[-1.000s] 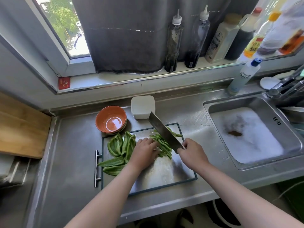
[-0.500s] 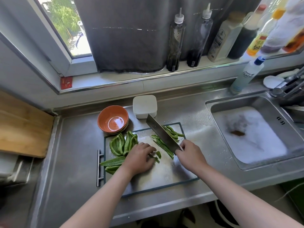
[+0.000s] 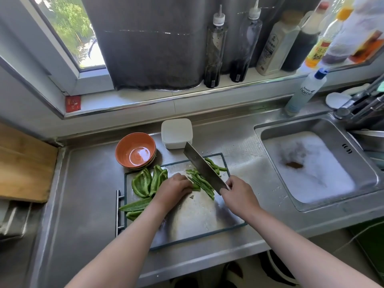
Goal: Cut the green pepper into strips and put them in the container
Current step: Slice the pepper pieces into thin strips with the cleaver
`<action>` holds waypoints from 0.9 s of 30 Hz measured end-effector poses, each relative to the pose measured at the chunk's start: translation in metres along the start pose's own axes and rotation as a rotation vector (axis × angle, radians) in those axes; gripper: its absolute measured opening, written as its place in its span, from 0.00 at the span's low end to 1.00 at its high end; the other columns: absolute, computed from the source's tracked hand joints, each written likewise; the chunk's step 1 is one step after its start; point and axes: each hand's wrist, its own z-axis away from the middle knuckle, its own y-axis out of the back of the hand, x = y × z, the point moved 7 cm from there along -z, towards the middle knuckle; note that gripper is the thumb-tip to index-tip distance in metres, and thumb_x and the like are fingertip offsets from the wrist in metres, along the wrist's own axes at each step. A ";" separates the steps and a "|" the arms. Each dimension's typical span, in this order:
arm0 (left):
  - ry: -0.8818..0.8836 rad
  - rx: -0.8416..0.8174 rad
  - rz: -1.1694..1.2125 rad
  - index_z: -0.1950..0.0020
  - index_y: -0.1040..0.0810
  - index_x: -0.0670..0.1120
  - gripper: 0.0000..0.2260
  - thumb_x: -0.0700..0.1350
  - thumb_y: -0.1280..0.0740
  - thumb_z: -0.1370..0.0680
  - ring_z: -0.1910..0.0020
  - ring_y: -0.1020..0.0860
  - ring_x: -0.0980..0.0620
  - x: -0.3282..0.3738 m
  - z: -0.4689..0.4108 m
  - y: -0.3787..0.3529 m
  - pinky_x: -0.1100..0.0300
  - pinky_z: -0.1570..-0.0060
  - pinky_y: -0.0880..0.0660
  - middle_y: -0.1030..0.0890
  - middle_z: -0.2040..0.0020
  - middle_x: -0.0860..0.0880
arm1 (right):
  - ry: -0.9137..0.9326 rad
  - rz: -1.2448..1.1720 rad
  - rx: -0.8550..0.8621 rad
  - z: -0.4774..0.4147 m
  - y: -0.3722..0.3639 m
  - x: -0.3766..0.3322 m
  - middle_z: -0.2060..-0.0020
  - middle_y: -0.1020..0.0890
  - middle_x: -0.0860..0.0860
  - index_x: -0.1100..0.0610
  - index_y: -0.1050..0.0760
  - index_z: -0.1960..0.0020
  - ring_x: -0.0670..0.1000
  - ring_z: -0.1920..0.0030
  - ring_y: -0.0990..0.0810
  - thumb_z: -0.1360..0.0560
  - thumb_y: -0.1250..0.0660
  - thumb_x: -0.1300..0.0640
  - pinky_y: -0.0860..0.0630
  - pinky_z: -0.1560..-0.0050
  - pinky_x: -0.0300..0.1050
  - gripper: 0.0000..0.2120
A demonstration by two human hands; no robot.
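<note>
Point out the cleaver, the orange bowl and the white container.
cleaver (image 3: 204, 168), head view, middle of the blade.
orange bowl (image 3: 124, 148), head view, inner left wall.
white container (image 3: 176, 130), head view, top of lid.

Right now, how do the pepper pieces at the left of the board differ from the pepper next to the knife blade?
The uncut pepper pieces are broad, curved slabs; the pepper strips are thin and long. The uncut pepper pieces lie left of the left hand, curled over a half-cut piece; the pepper strips lie along the knife, which the right hand holds. Both are green and lie on the cutting board.
</note>
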 end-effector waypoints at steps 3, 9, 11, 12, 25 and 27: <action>-0.011 0.008 0.055 0.53 0.17 0.47 0.04 0.44 0.26 0.26 0.56 0.22 0.49 0.009 -0.021 0.009 0.57 0.58 0.23 0.19 0.56 0.51 | -0.007 -0.006 0.007 -0.003 0.001 0.002 0.65 0.22 0.49 0.53 0.31 0.60 0.51 0.64 0.26 0.25 0.35 0.57 0.34 0.67 0.45 0.07; 0.270 0.034 0.283 0.46 0.17 0.48 0.11 0.39 0.26 0.27 0.54 0.22 0.57 -0.002 -0.026 0.006 0.59 0.48 0.23 0.18 0.51 0.54 | -0.004 -0.023 0.028 -0.007 0.006 0.000 0.65 0.23 0.50 0.54 0.31 0.61 0.53 0.64 0.26 0.25 0.35 0.57 0.35 0.67 0.45 0.07; 0.290 0.147 0.246 0.47 0.17 0.48 0.07 0.42 0.27 0.25 0.53 0.24 0.59 -0.003 -0.016 0.010 0.61 0.50 0.26 0.20 0.50 0.54 | 0.002 -0.023 0.030 -0.008 0.006 -0.002 0.66 0.23 0.50 0.54 0.31 0.60 0.52 0.64 0.26 0.25 0.35 0.57 0.35 0.67 0.45 0.07; 0.303 0.207 0.241 0.50 0.18 0.48 0.05 0.43 0.28 0.25 0.54 0.25 0.60 -0.001 -0.010 0.013 0.60 0.52 0.26 0.21 0.51 0.54 | 0.006 -0.022 0.029 -0.008 0.005 -0.002 0.65 0.23 0.50 0.54 0.31 0.60 0.52 0.65 0.26 0.25 0.35 0.56 0.35 0.67 0.45 0.07; 0.116 0.119 0.088 0.57 0.14 0.50 0.03 0.46 0.24 0.29 0.57 0.26 0.48 0.008 0.015 -0.018 0.49 0.56 0.25 0.23 0.58 0.51 | 0.029 -0.003 0.012 -0.004 -0.002 -0.008 0.63 0.22 0.51 0.54 0.31 0.59 0.53 0.63 0.25 0.24 0.35 0.55 0.32 0.65 0.46 0.07; 0.142 0.182 0.076 0.58 0.15 0.49 0.04 0.48 0.24 0.29 0.58 0.26 0.48 0.012 0.011 -0.014 0.51 0.57 0.26 0.23 0.60 0.52 | 0.025 -0.003 0.014 -0.005 -0.002 -0.007 0.63 0.22 0.51 0.54 0.31 0.59 0.53 0.63 0.25 0.25 0.35 0.55 0.32 0.65 0.46 0.06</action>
